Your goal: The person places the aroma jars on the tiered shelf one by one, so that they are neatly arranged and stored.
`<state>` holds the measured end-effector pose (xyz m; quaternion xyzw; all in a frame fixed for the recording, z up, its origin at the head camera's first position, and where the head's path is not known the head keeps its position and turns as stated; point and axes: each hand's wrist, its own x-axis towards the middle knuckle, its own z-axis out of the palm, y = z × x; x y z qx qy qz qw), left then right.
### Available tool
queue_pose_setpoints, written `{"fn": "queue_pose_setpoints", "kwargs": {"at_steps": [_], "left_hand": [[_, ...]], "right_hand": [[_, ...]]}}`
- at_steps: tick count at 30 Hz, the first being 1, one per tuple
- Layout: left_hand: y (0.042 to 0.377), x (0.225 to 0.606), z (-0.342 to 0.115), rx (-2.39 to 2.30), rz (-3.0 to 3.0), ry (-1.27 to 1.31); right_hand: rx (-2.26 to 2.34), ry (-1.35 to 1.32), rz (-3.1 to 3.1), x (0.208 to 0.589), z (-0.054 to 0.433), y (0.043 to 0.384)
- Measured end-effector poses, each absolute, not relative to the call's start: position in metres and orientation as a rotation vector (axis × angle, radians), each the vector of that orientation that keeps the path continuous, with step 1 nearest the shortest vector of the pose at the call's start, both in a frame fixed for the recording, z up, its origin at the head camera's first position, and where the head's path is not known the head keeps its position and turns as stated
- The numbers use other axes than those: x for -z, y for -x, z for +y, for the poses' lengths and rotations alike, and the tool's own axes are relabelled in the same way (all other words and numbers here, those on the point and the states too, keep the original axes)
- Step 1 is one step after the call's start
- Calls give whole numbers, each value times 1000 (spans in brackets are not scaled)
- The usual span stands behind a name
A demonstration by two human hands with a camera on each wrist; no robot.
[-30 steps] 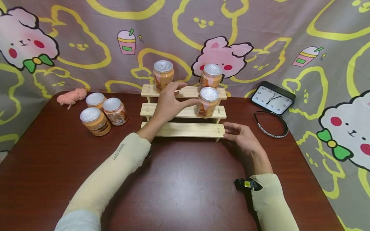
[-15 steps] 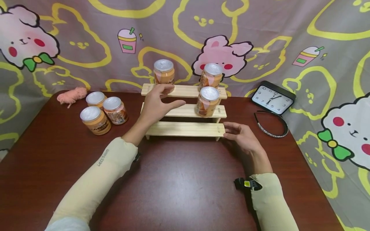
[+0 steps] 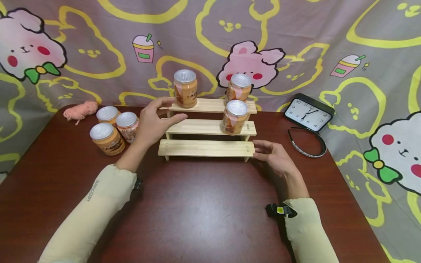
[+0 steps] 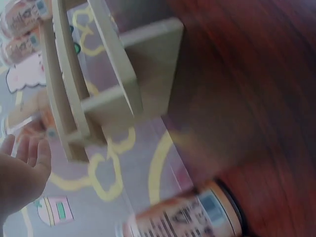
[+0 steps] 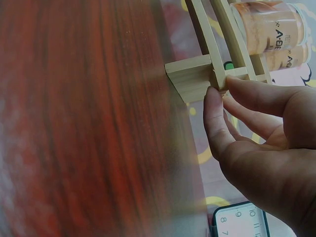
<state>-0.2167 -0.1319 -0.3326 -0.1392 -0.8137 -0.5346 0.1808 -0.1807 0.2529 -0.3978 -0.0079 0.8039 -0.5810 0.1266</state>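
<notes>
A three-tier wooden display shelf (image 3: 207,148) stands on the table against the patterned cloth. Two orange-labelled cans with silver lids, a left one (image 3: 186,91) and a right one (image 3: 239,89), sit on its top tier. A third can (image 3: 234,119) stands at the right of the middle tier. My left hand (image 3: 152,126) hovers with parted, empty fingers by the shelf's left end, partly covering a can on the table. With thumb and fingertips, my right hand (image 5: 261,116) pinches the right end of the lowest tier (image 5: 213,74).
To the left, three similar cans are grouped: a front one (image 3: 108,140), a rear one (image 3: 108,114) and a right one (image 3: 126,126). Pink yarn (image 3: 80,110) lies behind them. At right are a clock (image 3: 308,113) and a headband (image 3: 309,151).
My left hand has drawn back leftward from near the middle-tier can, past the upper left can, toward the cans on the table. My right hand stays at the shelf's end.
</notes>
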Motion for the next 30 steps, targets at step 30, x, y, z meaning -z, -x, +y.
{"fn": "queue_pose_setpoints", "kwargs": {"at_steps": [30], "left_hand": [[184, 332, -251, 1341, -2304, -2]], "right_hand": [[1722, -2, 2306, 395, 253, 180]]}}
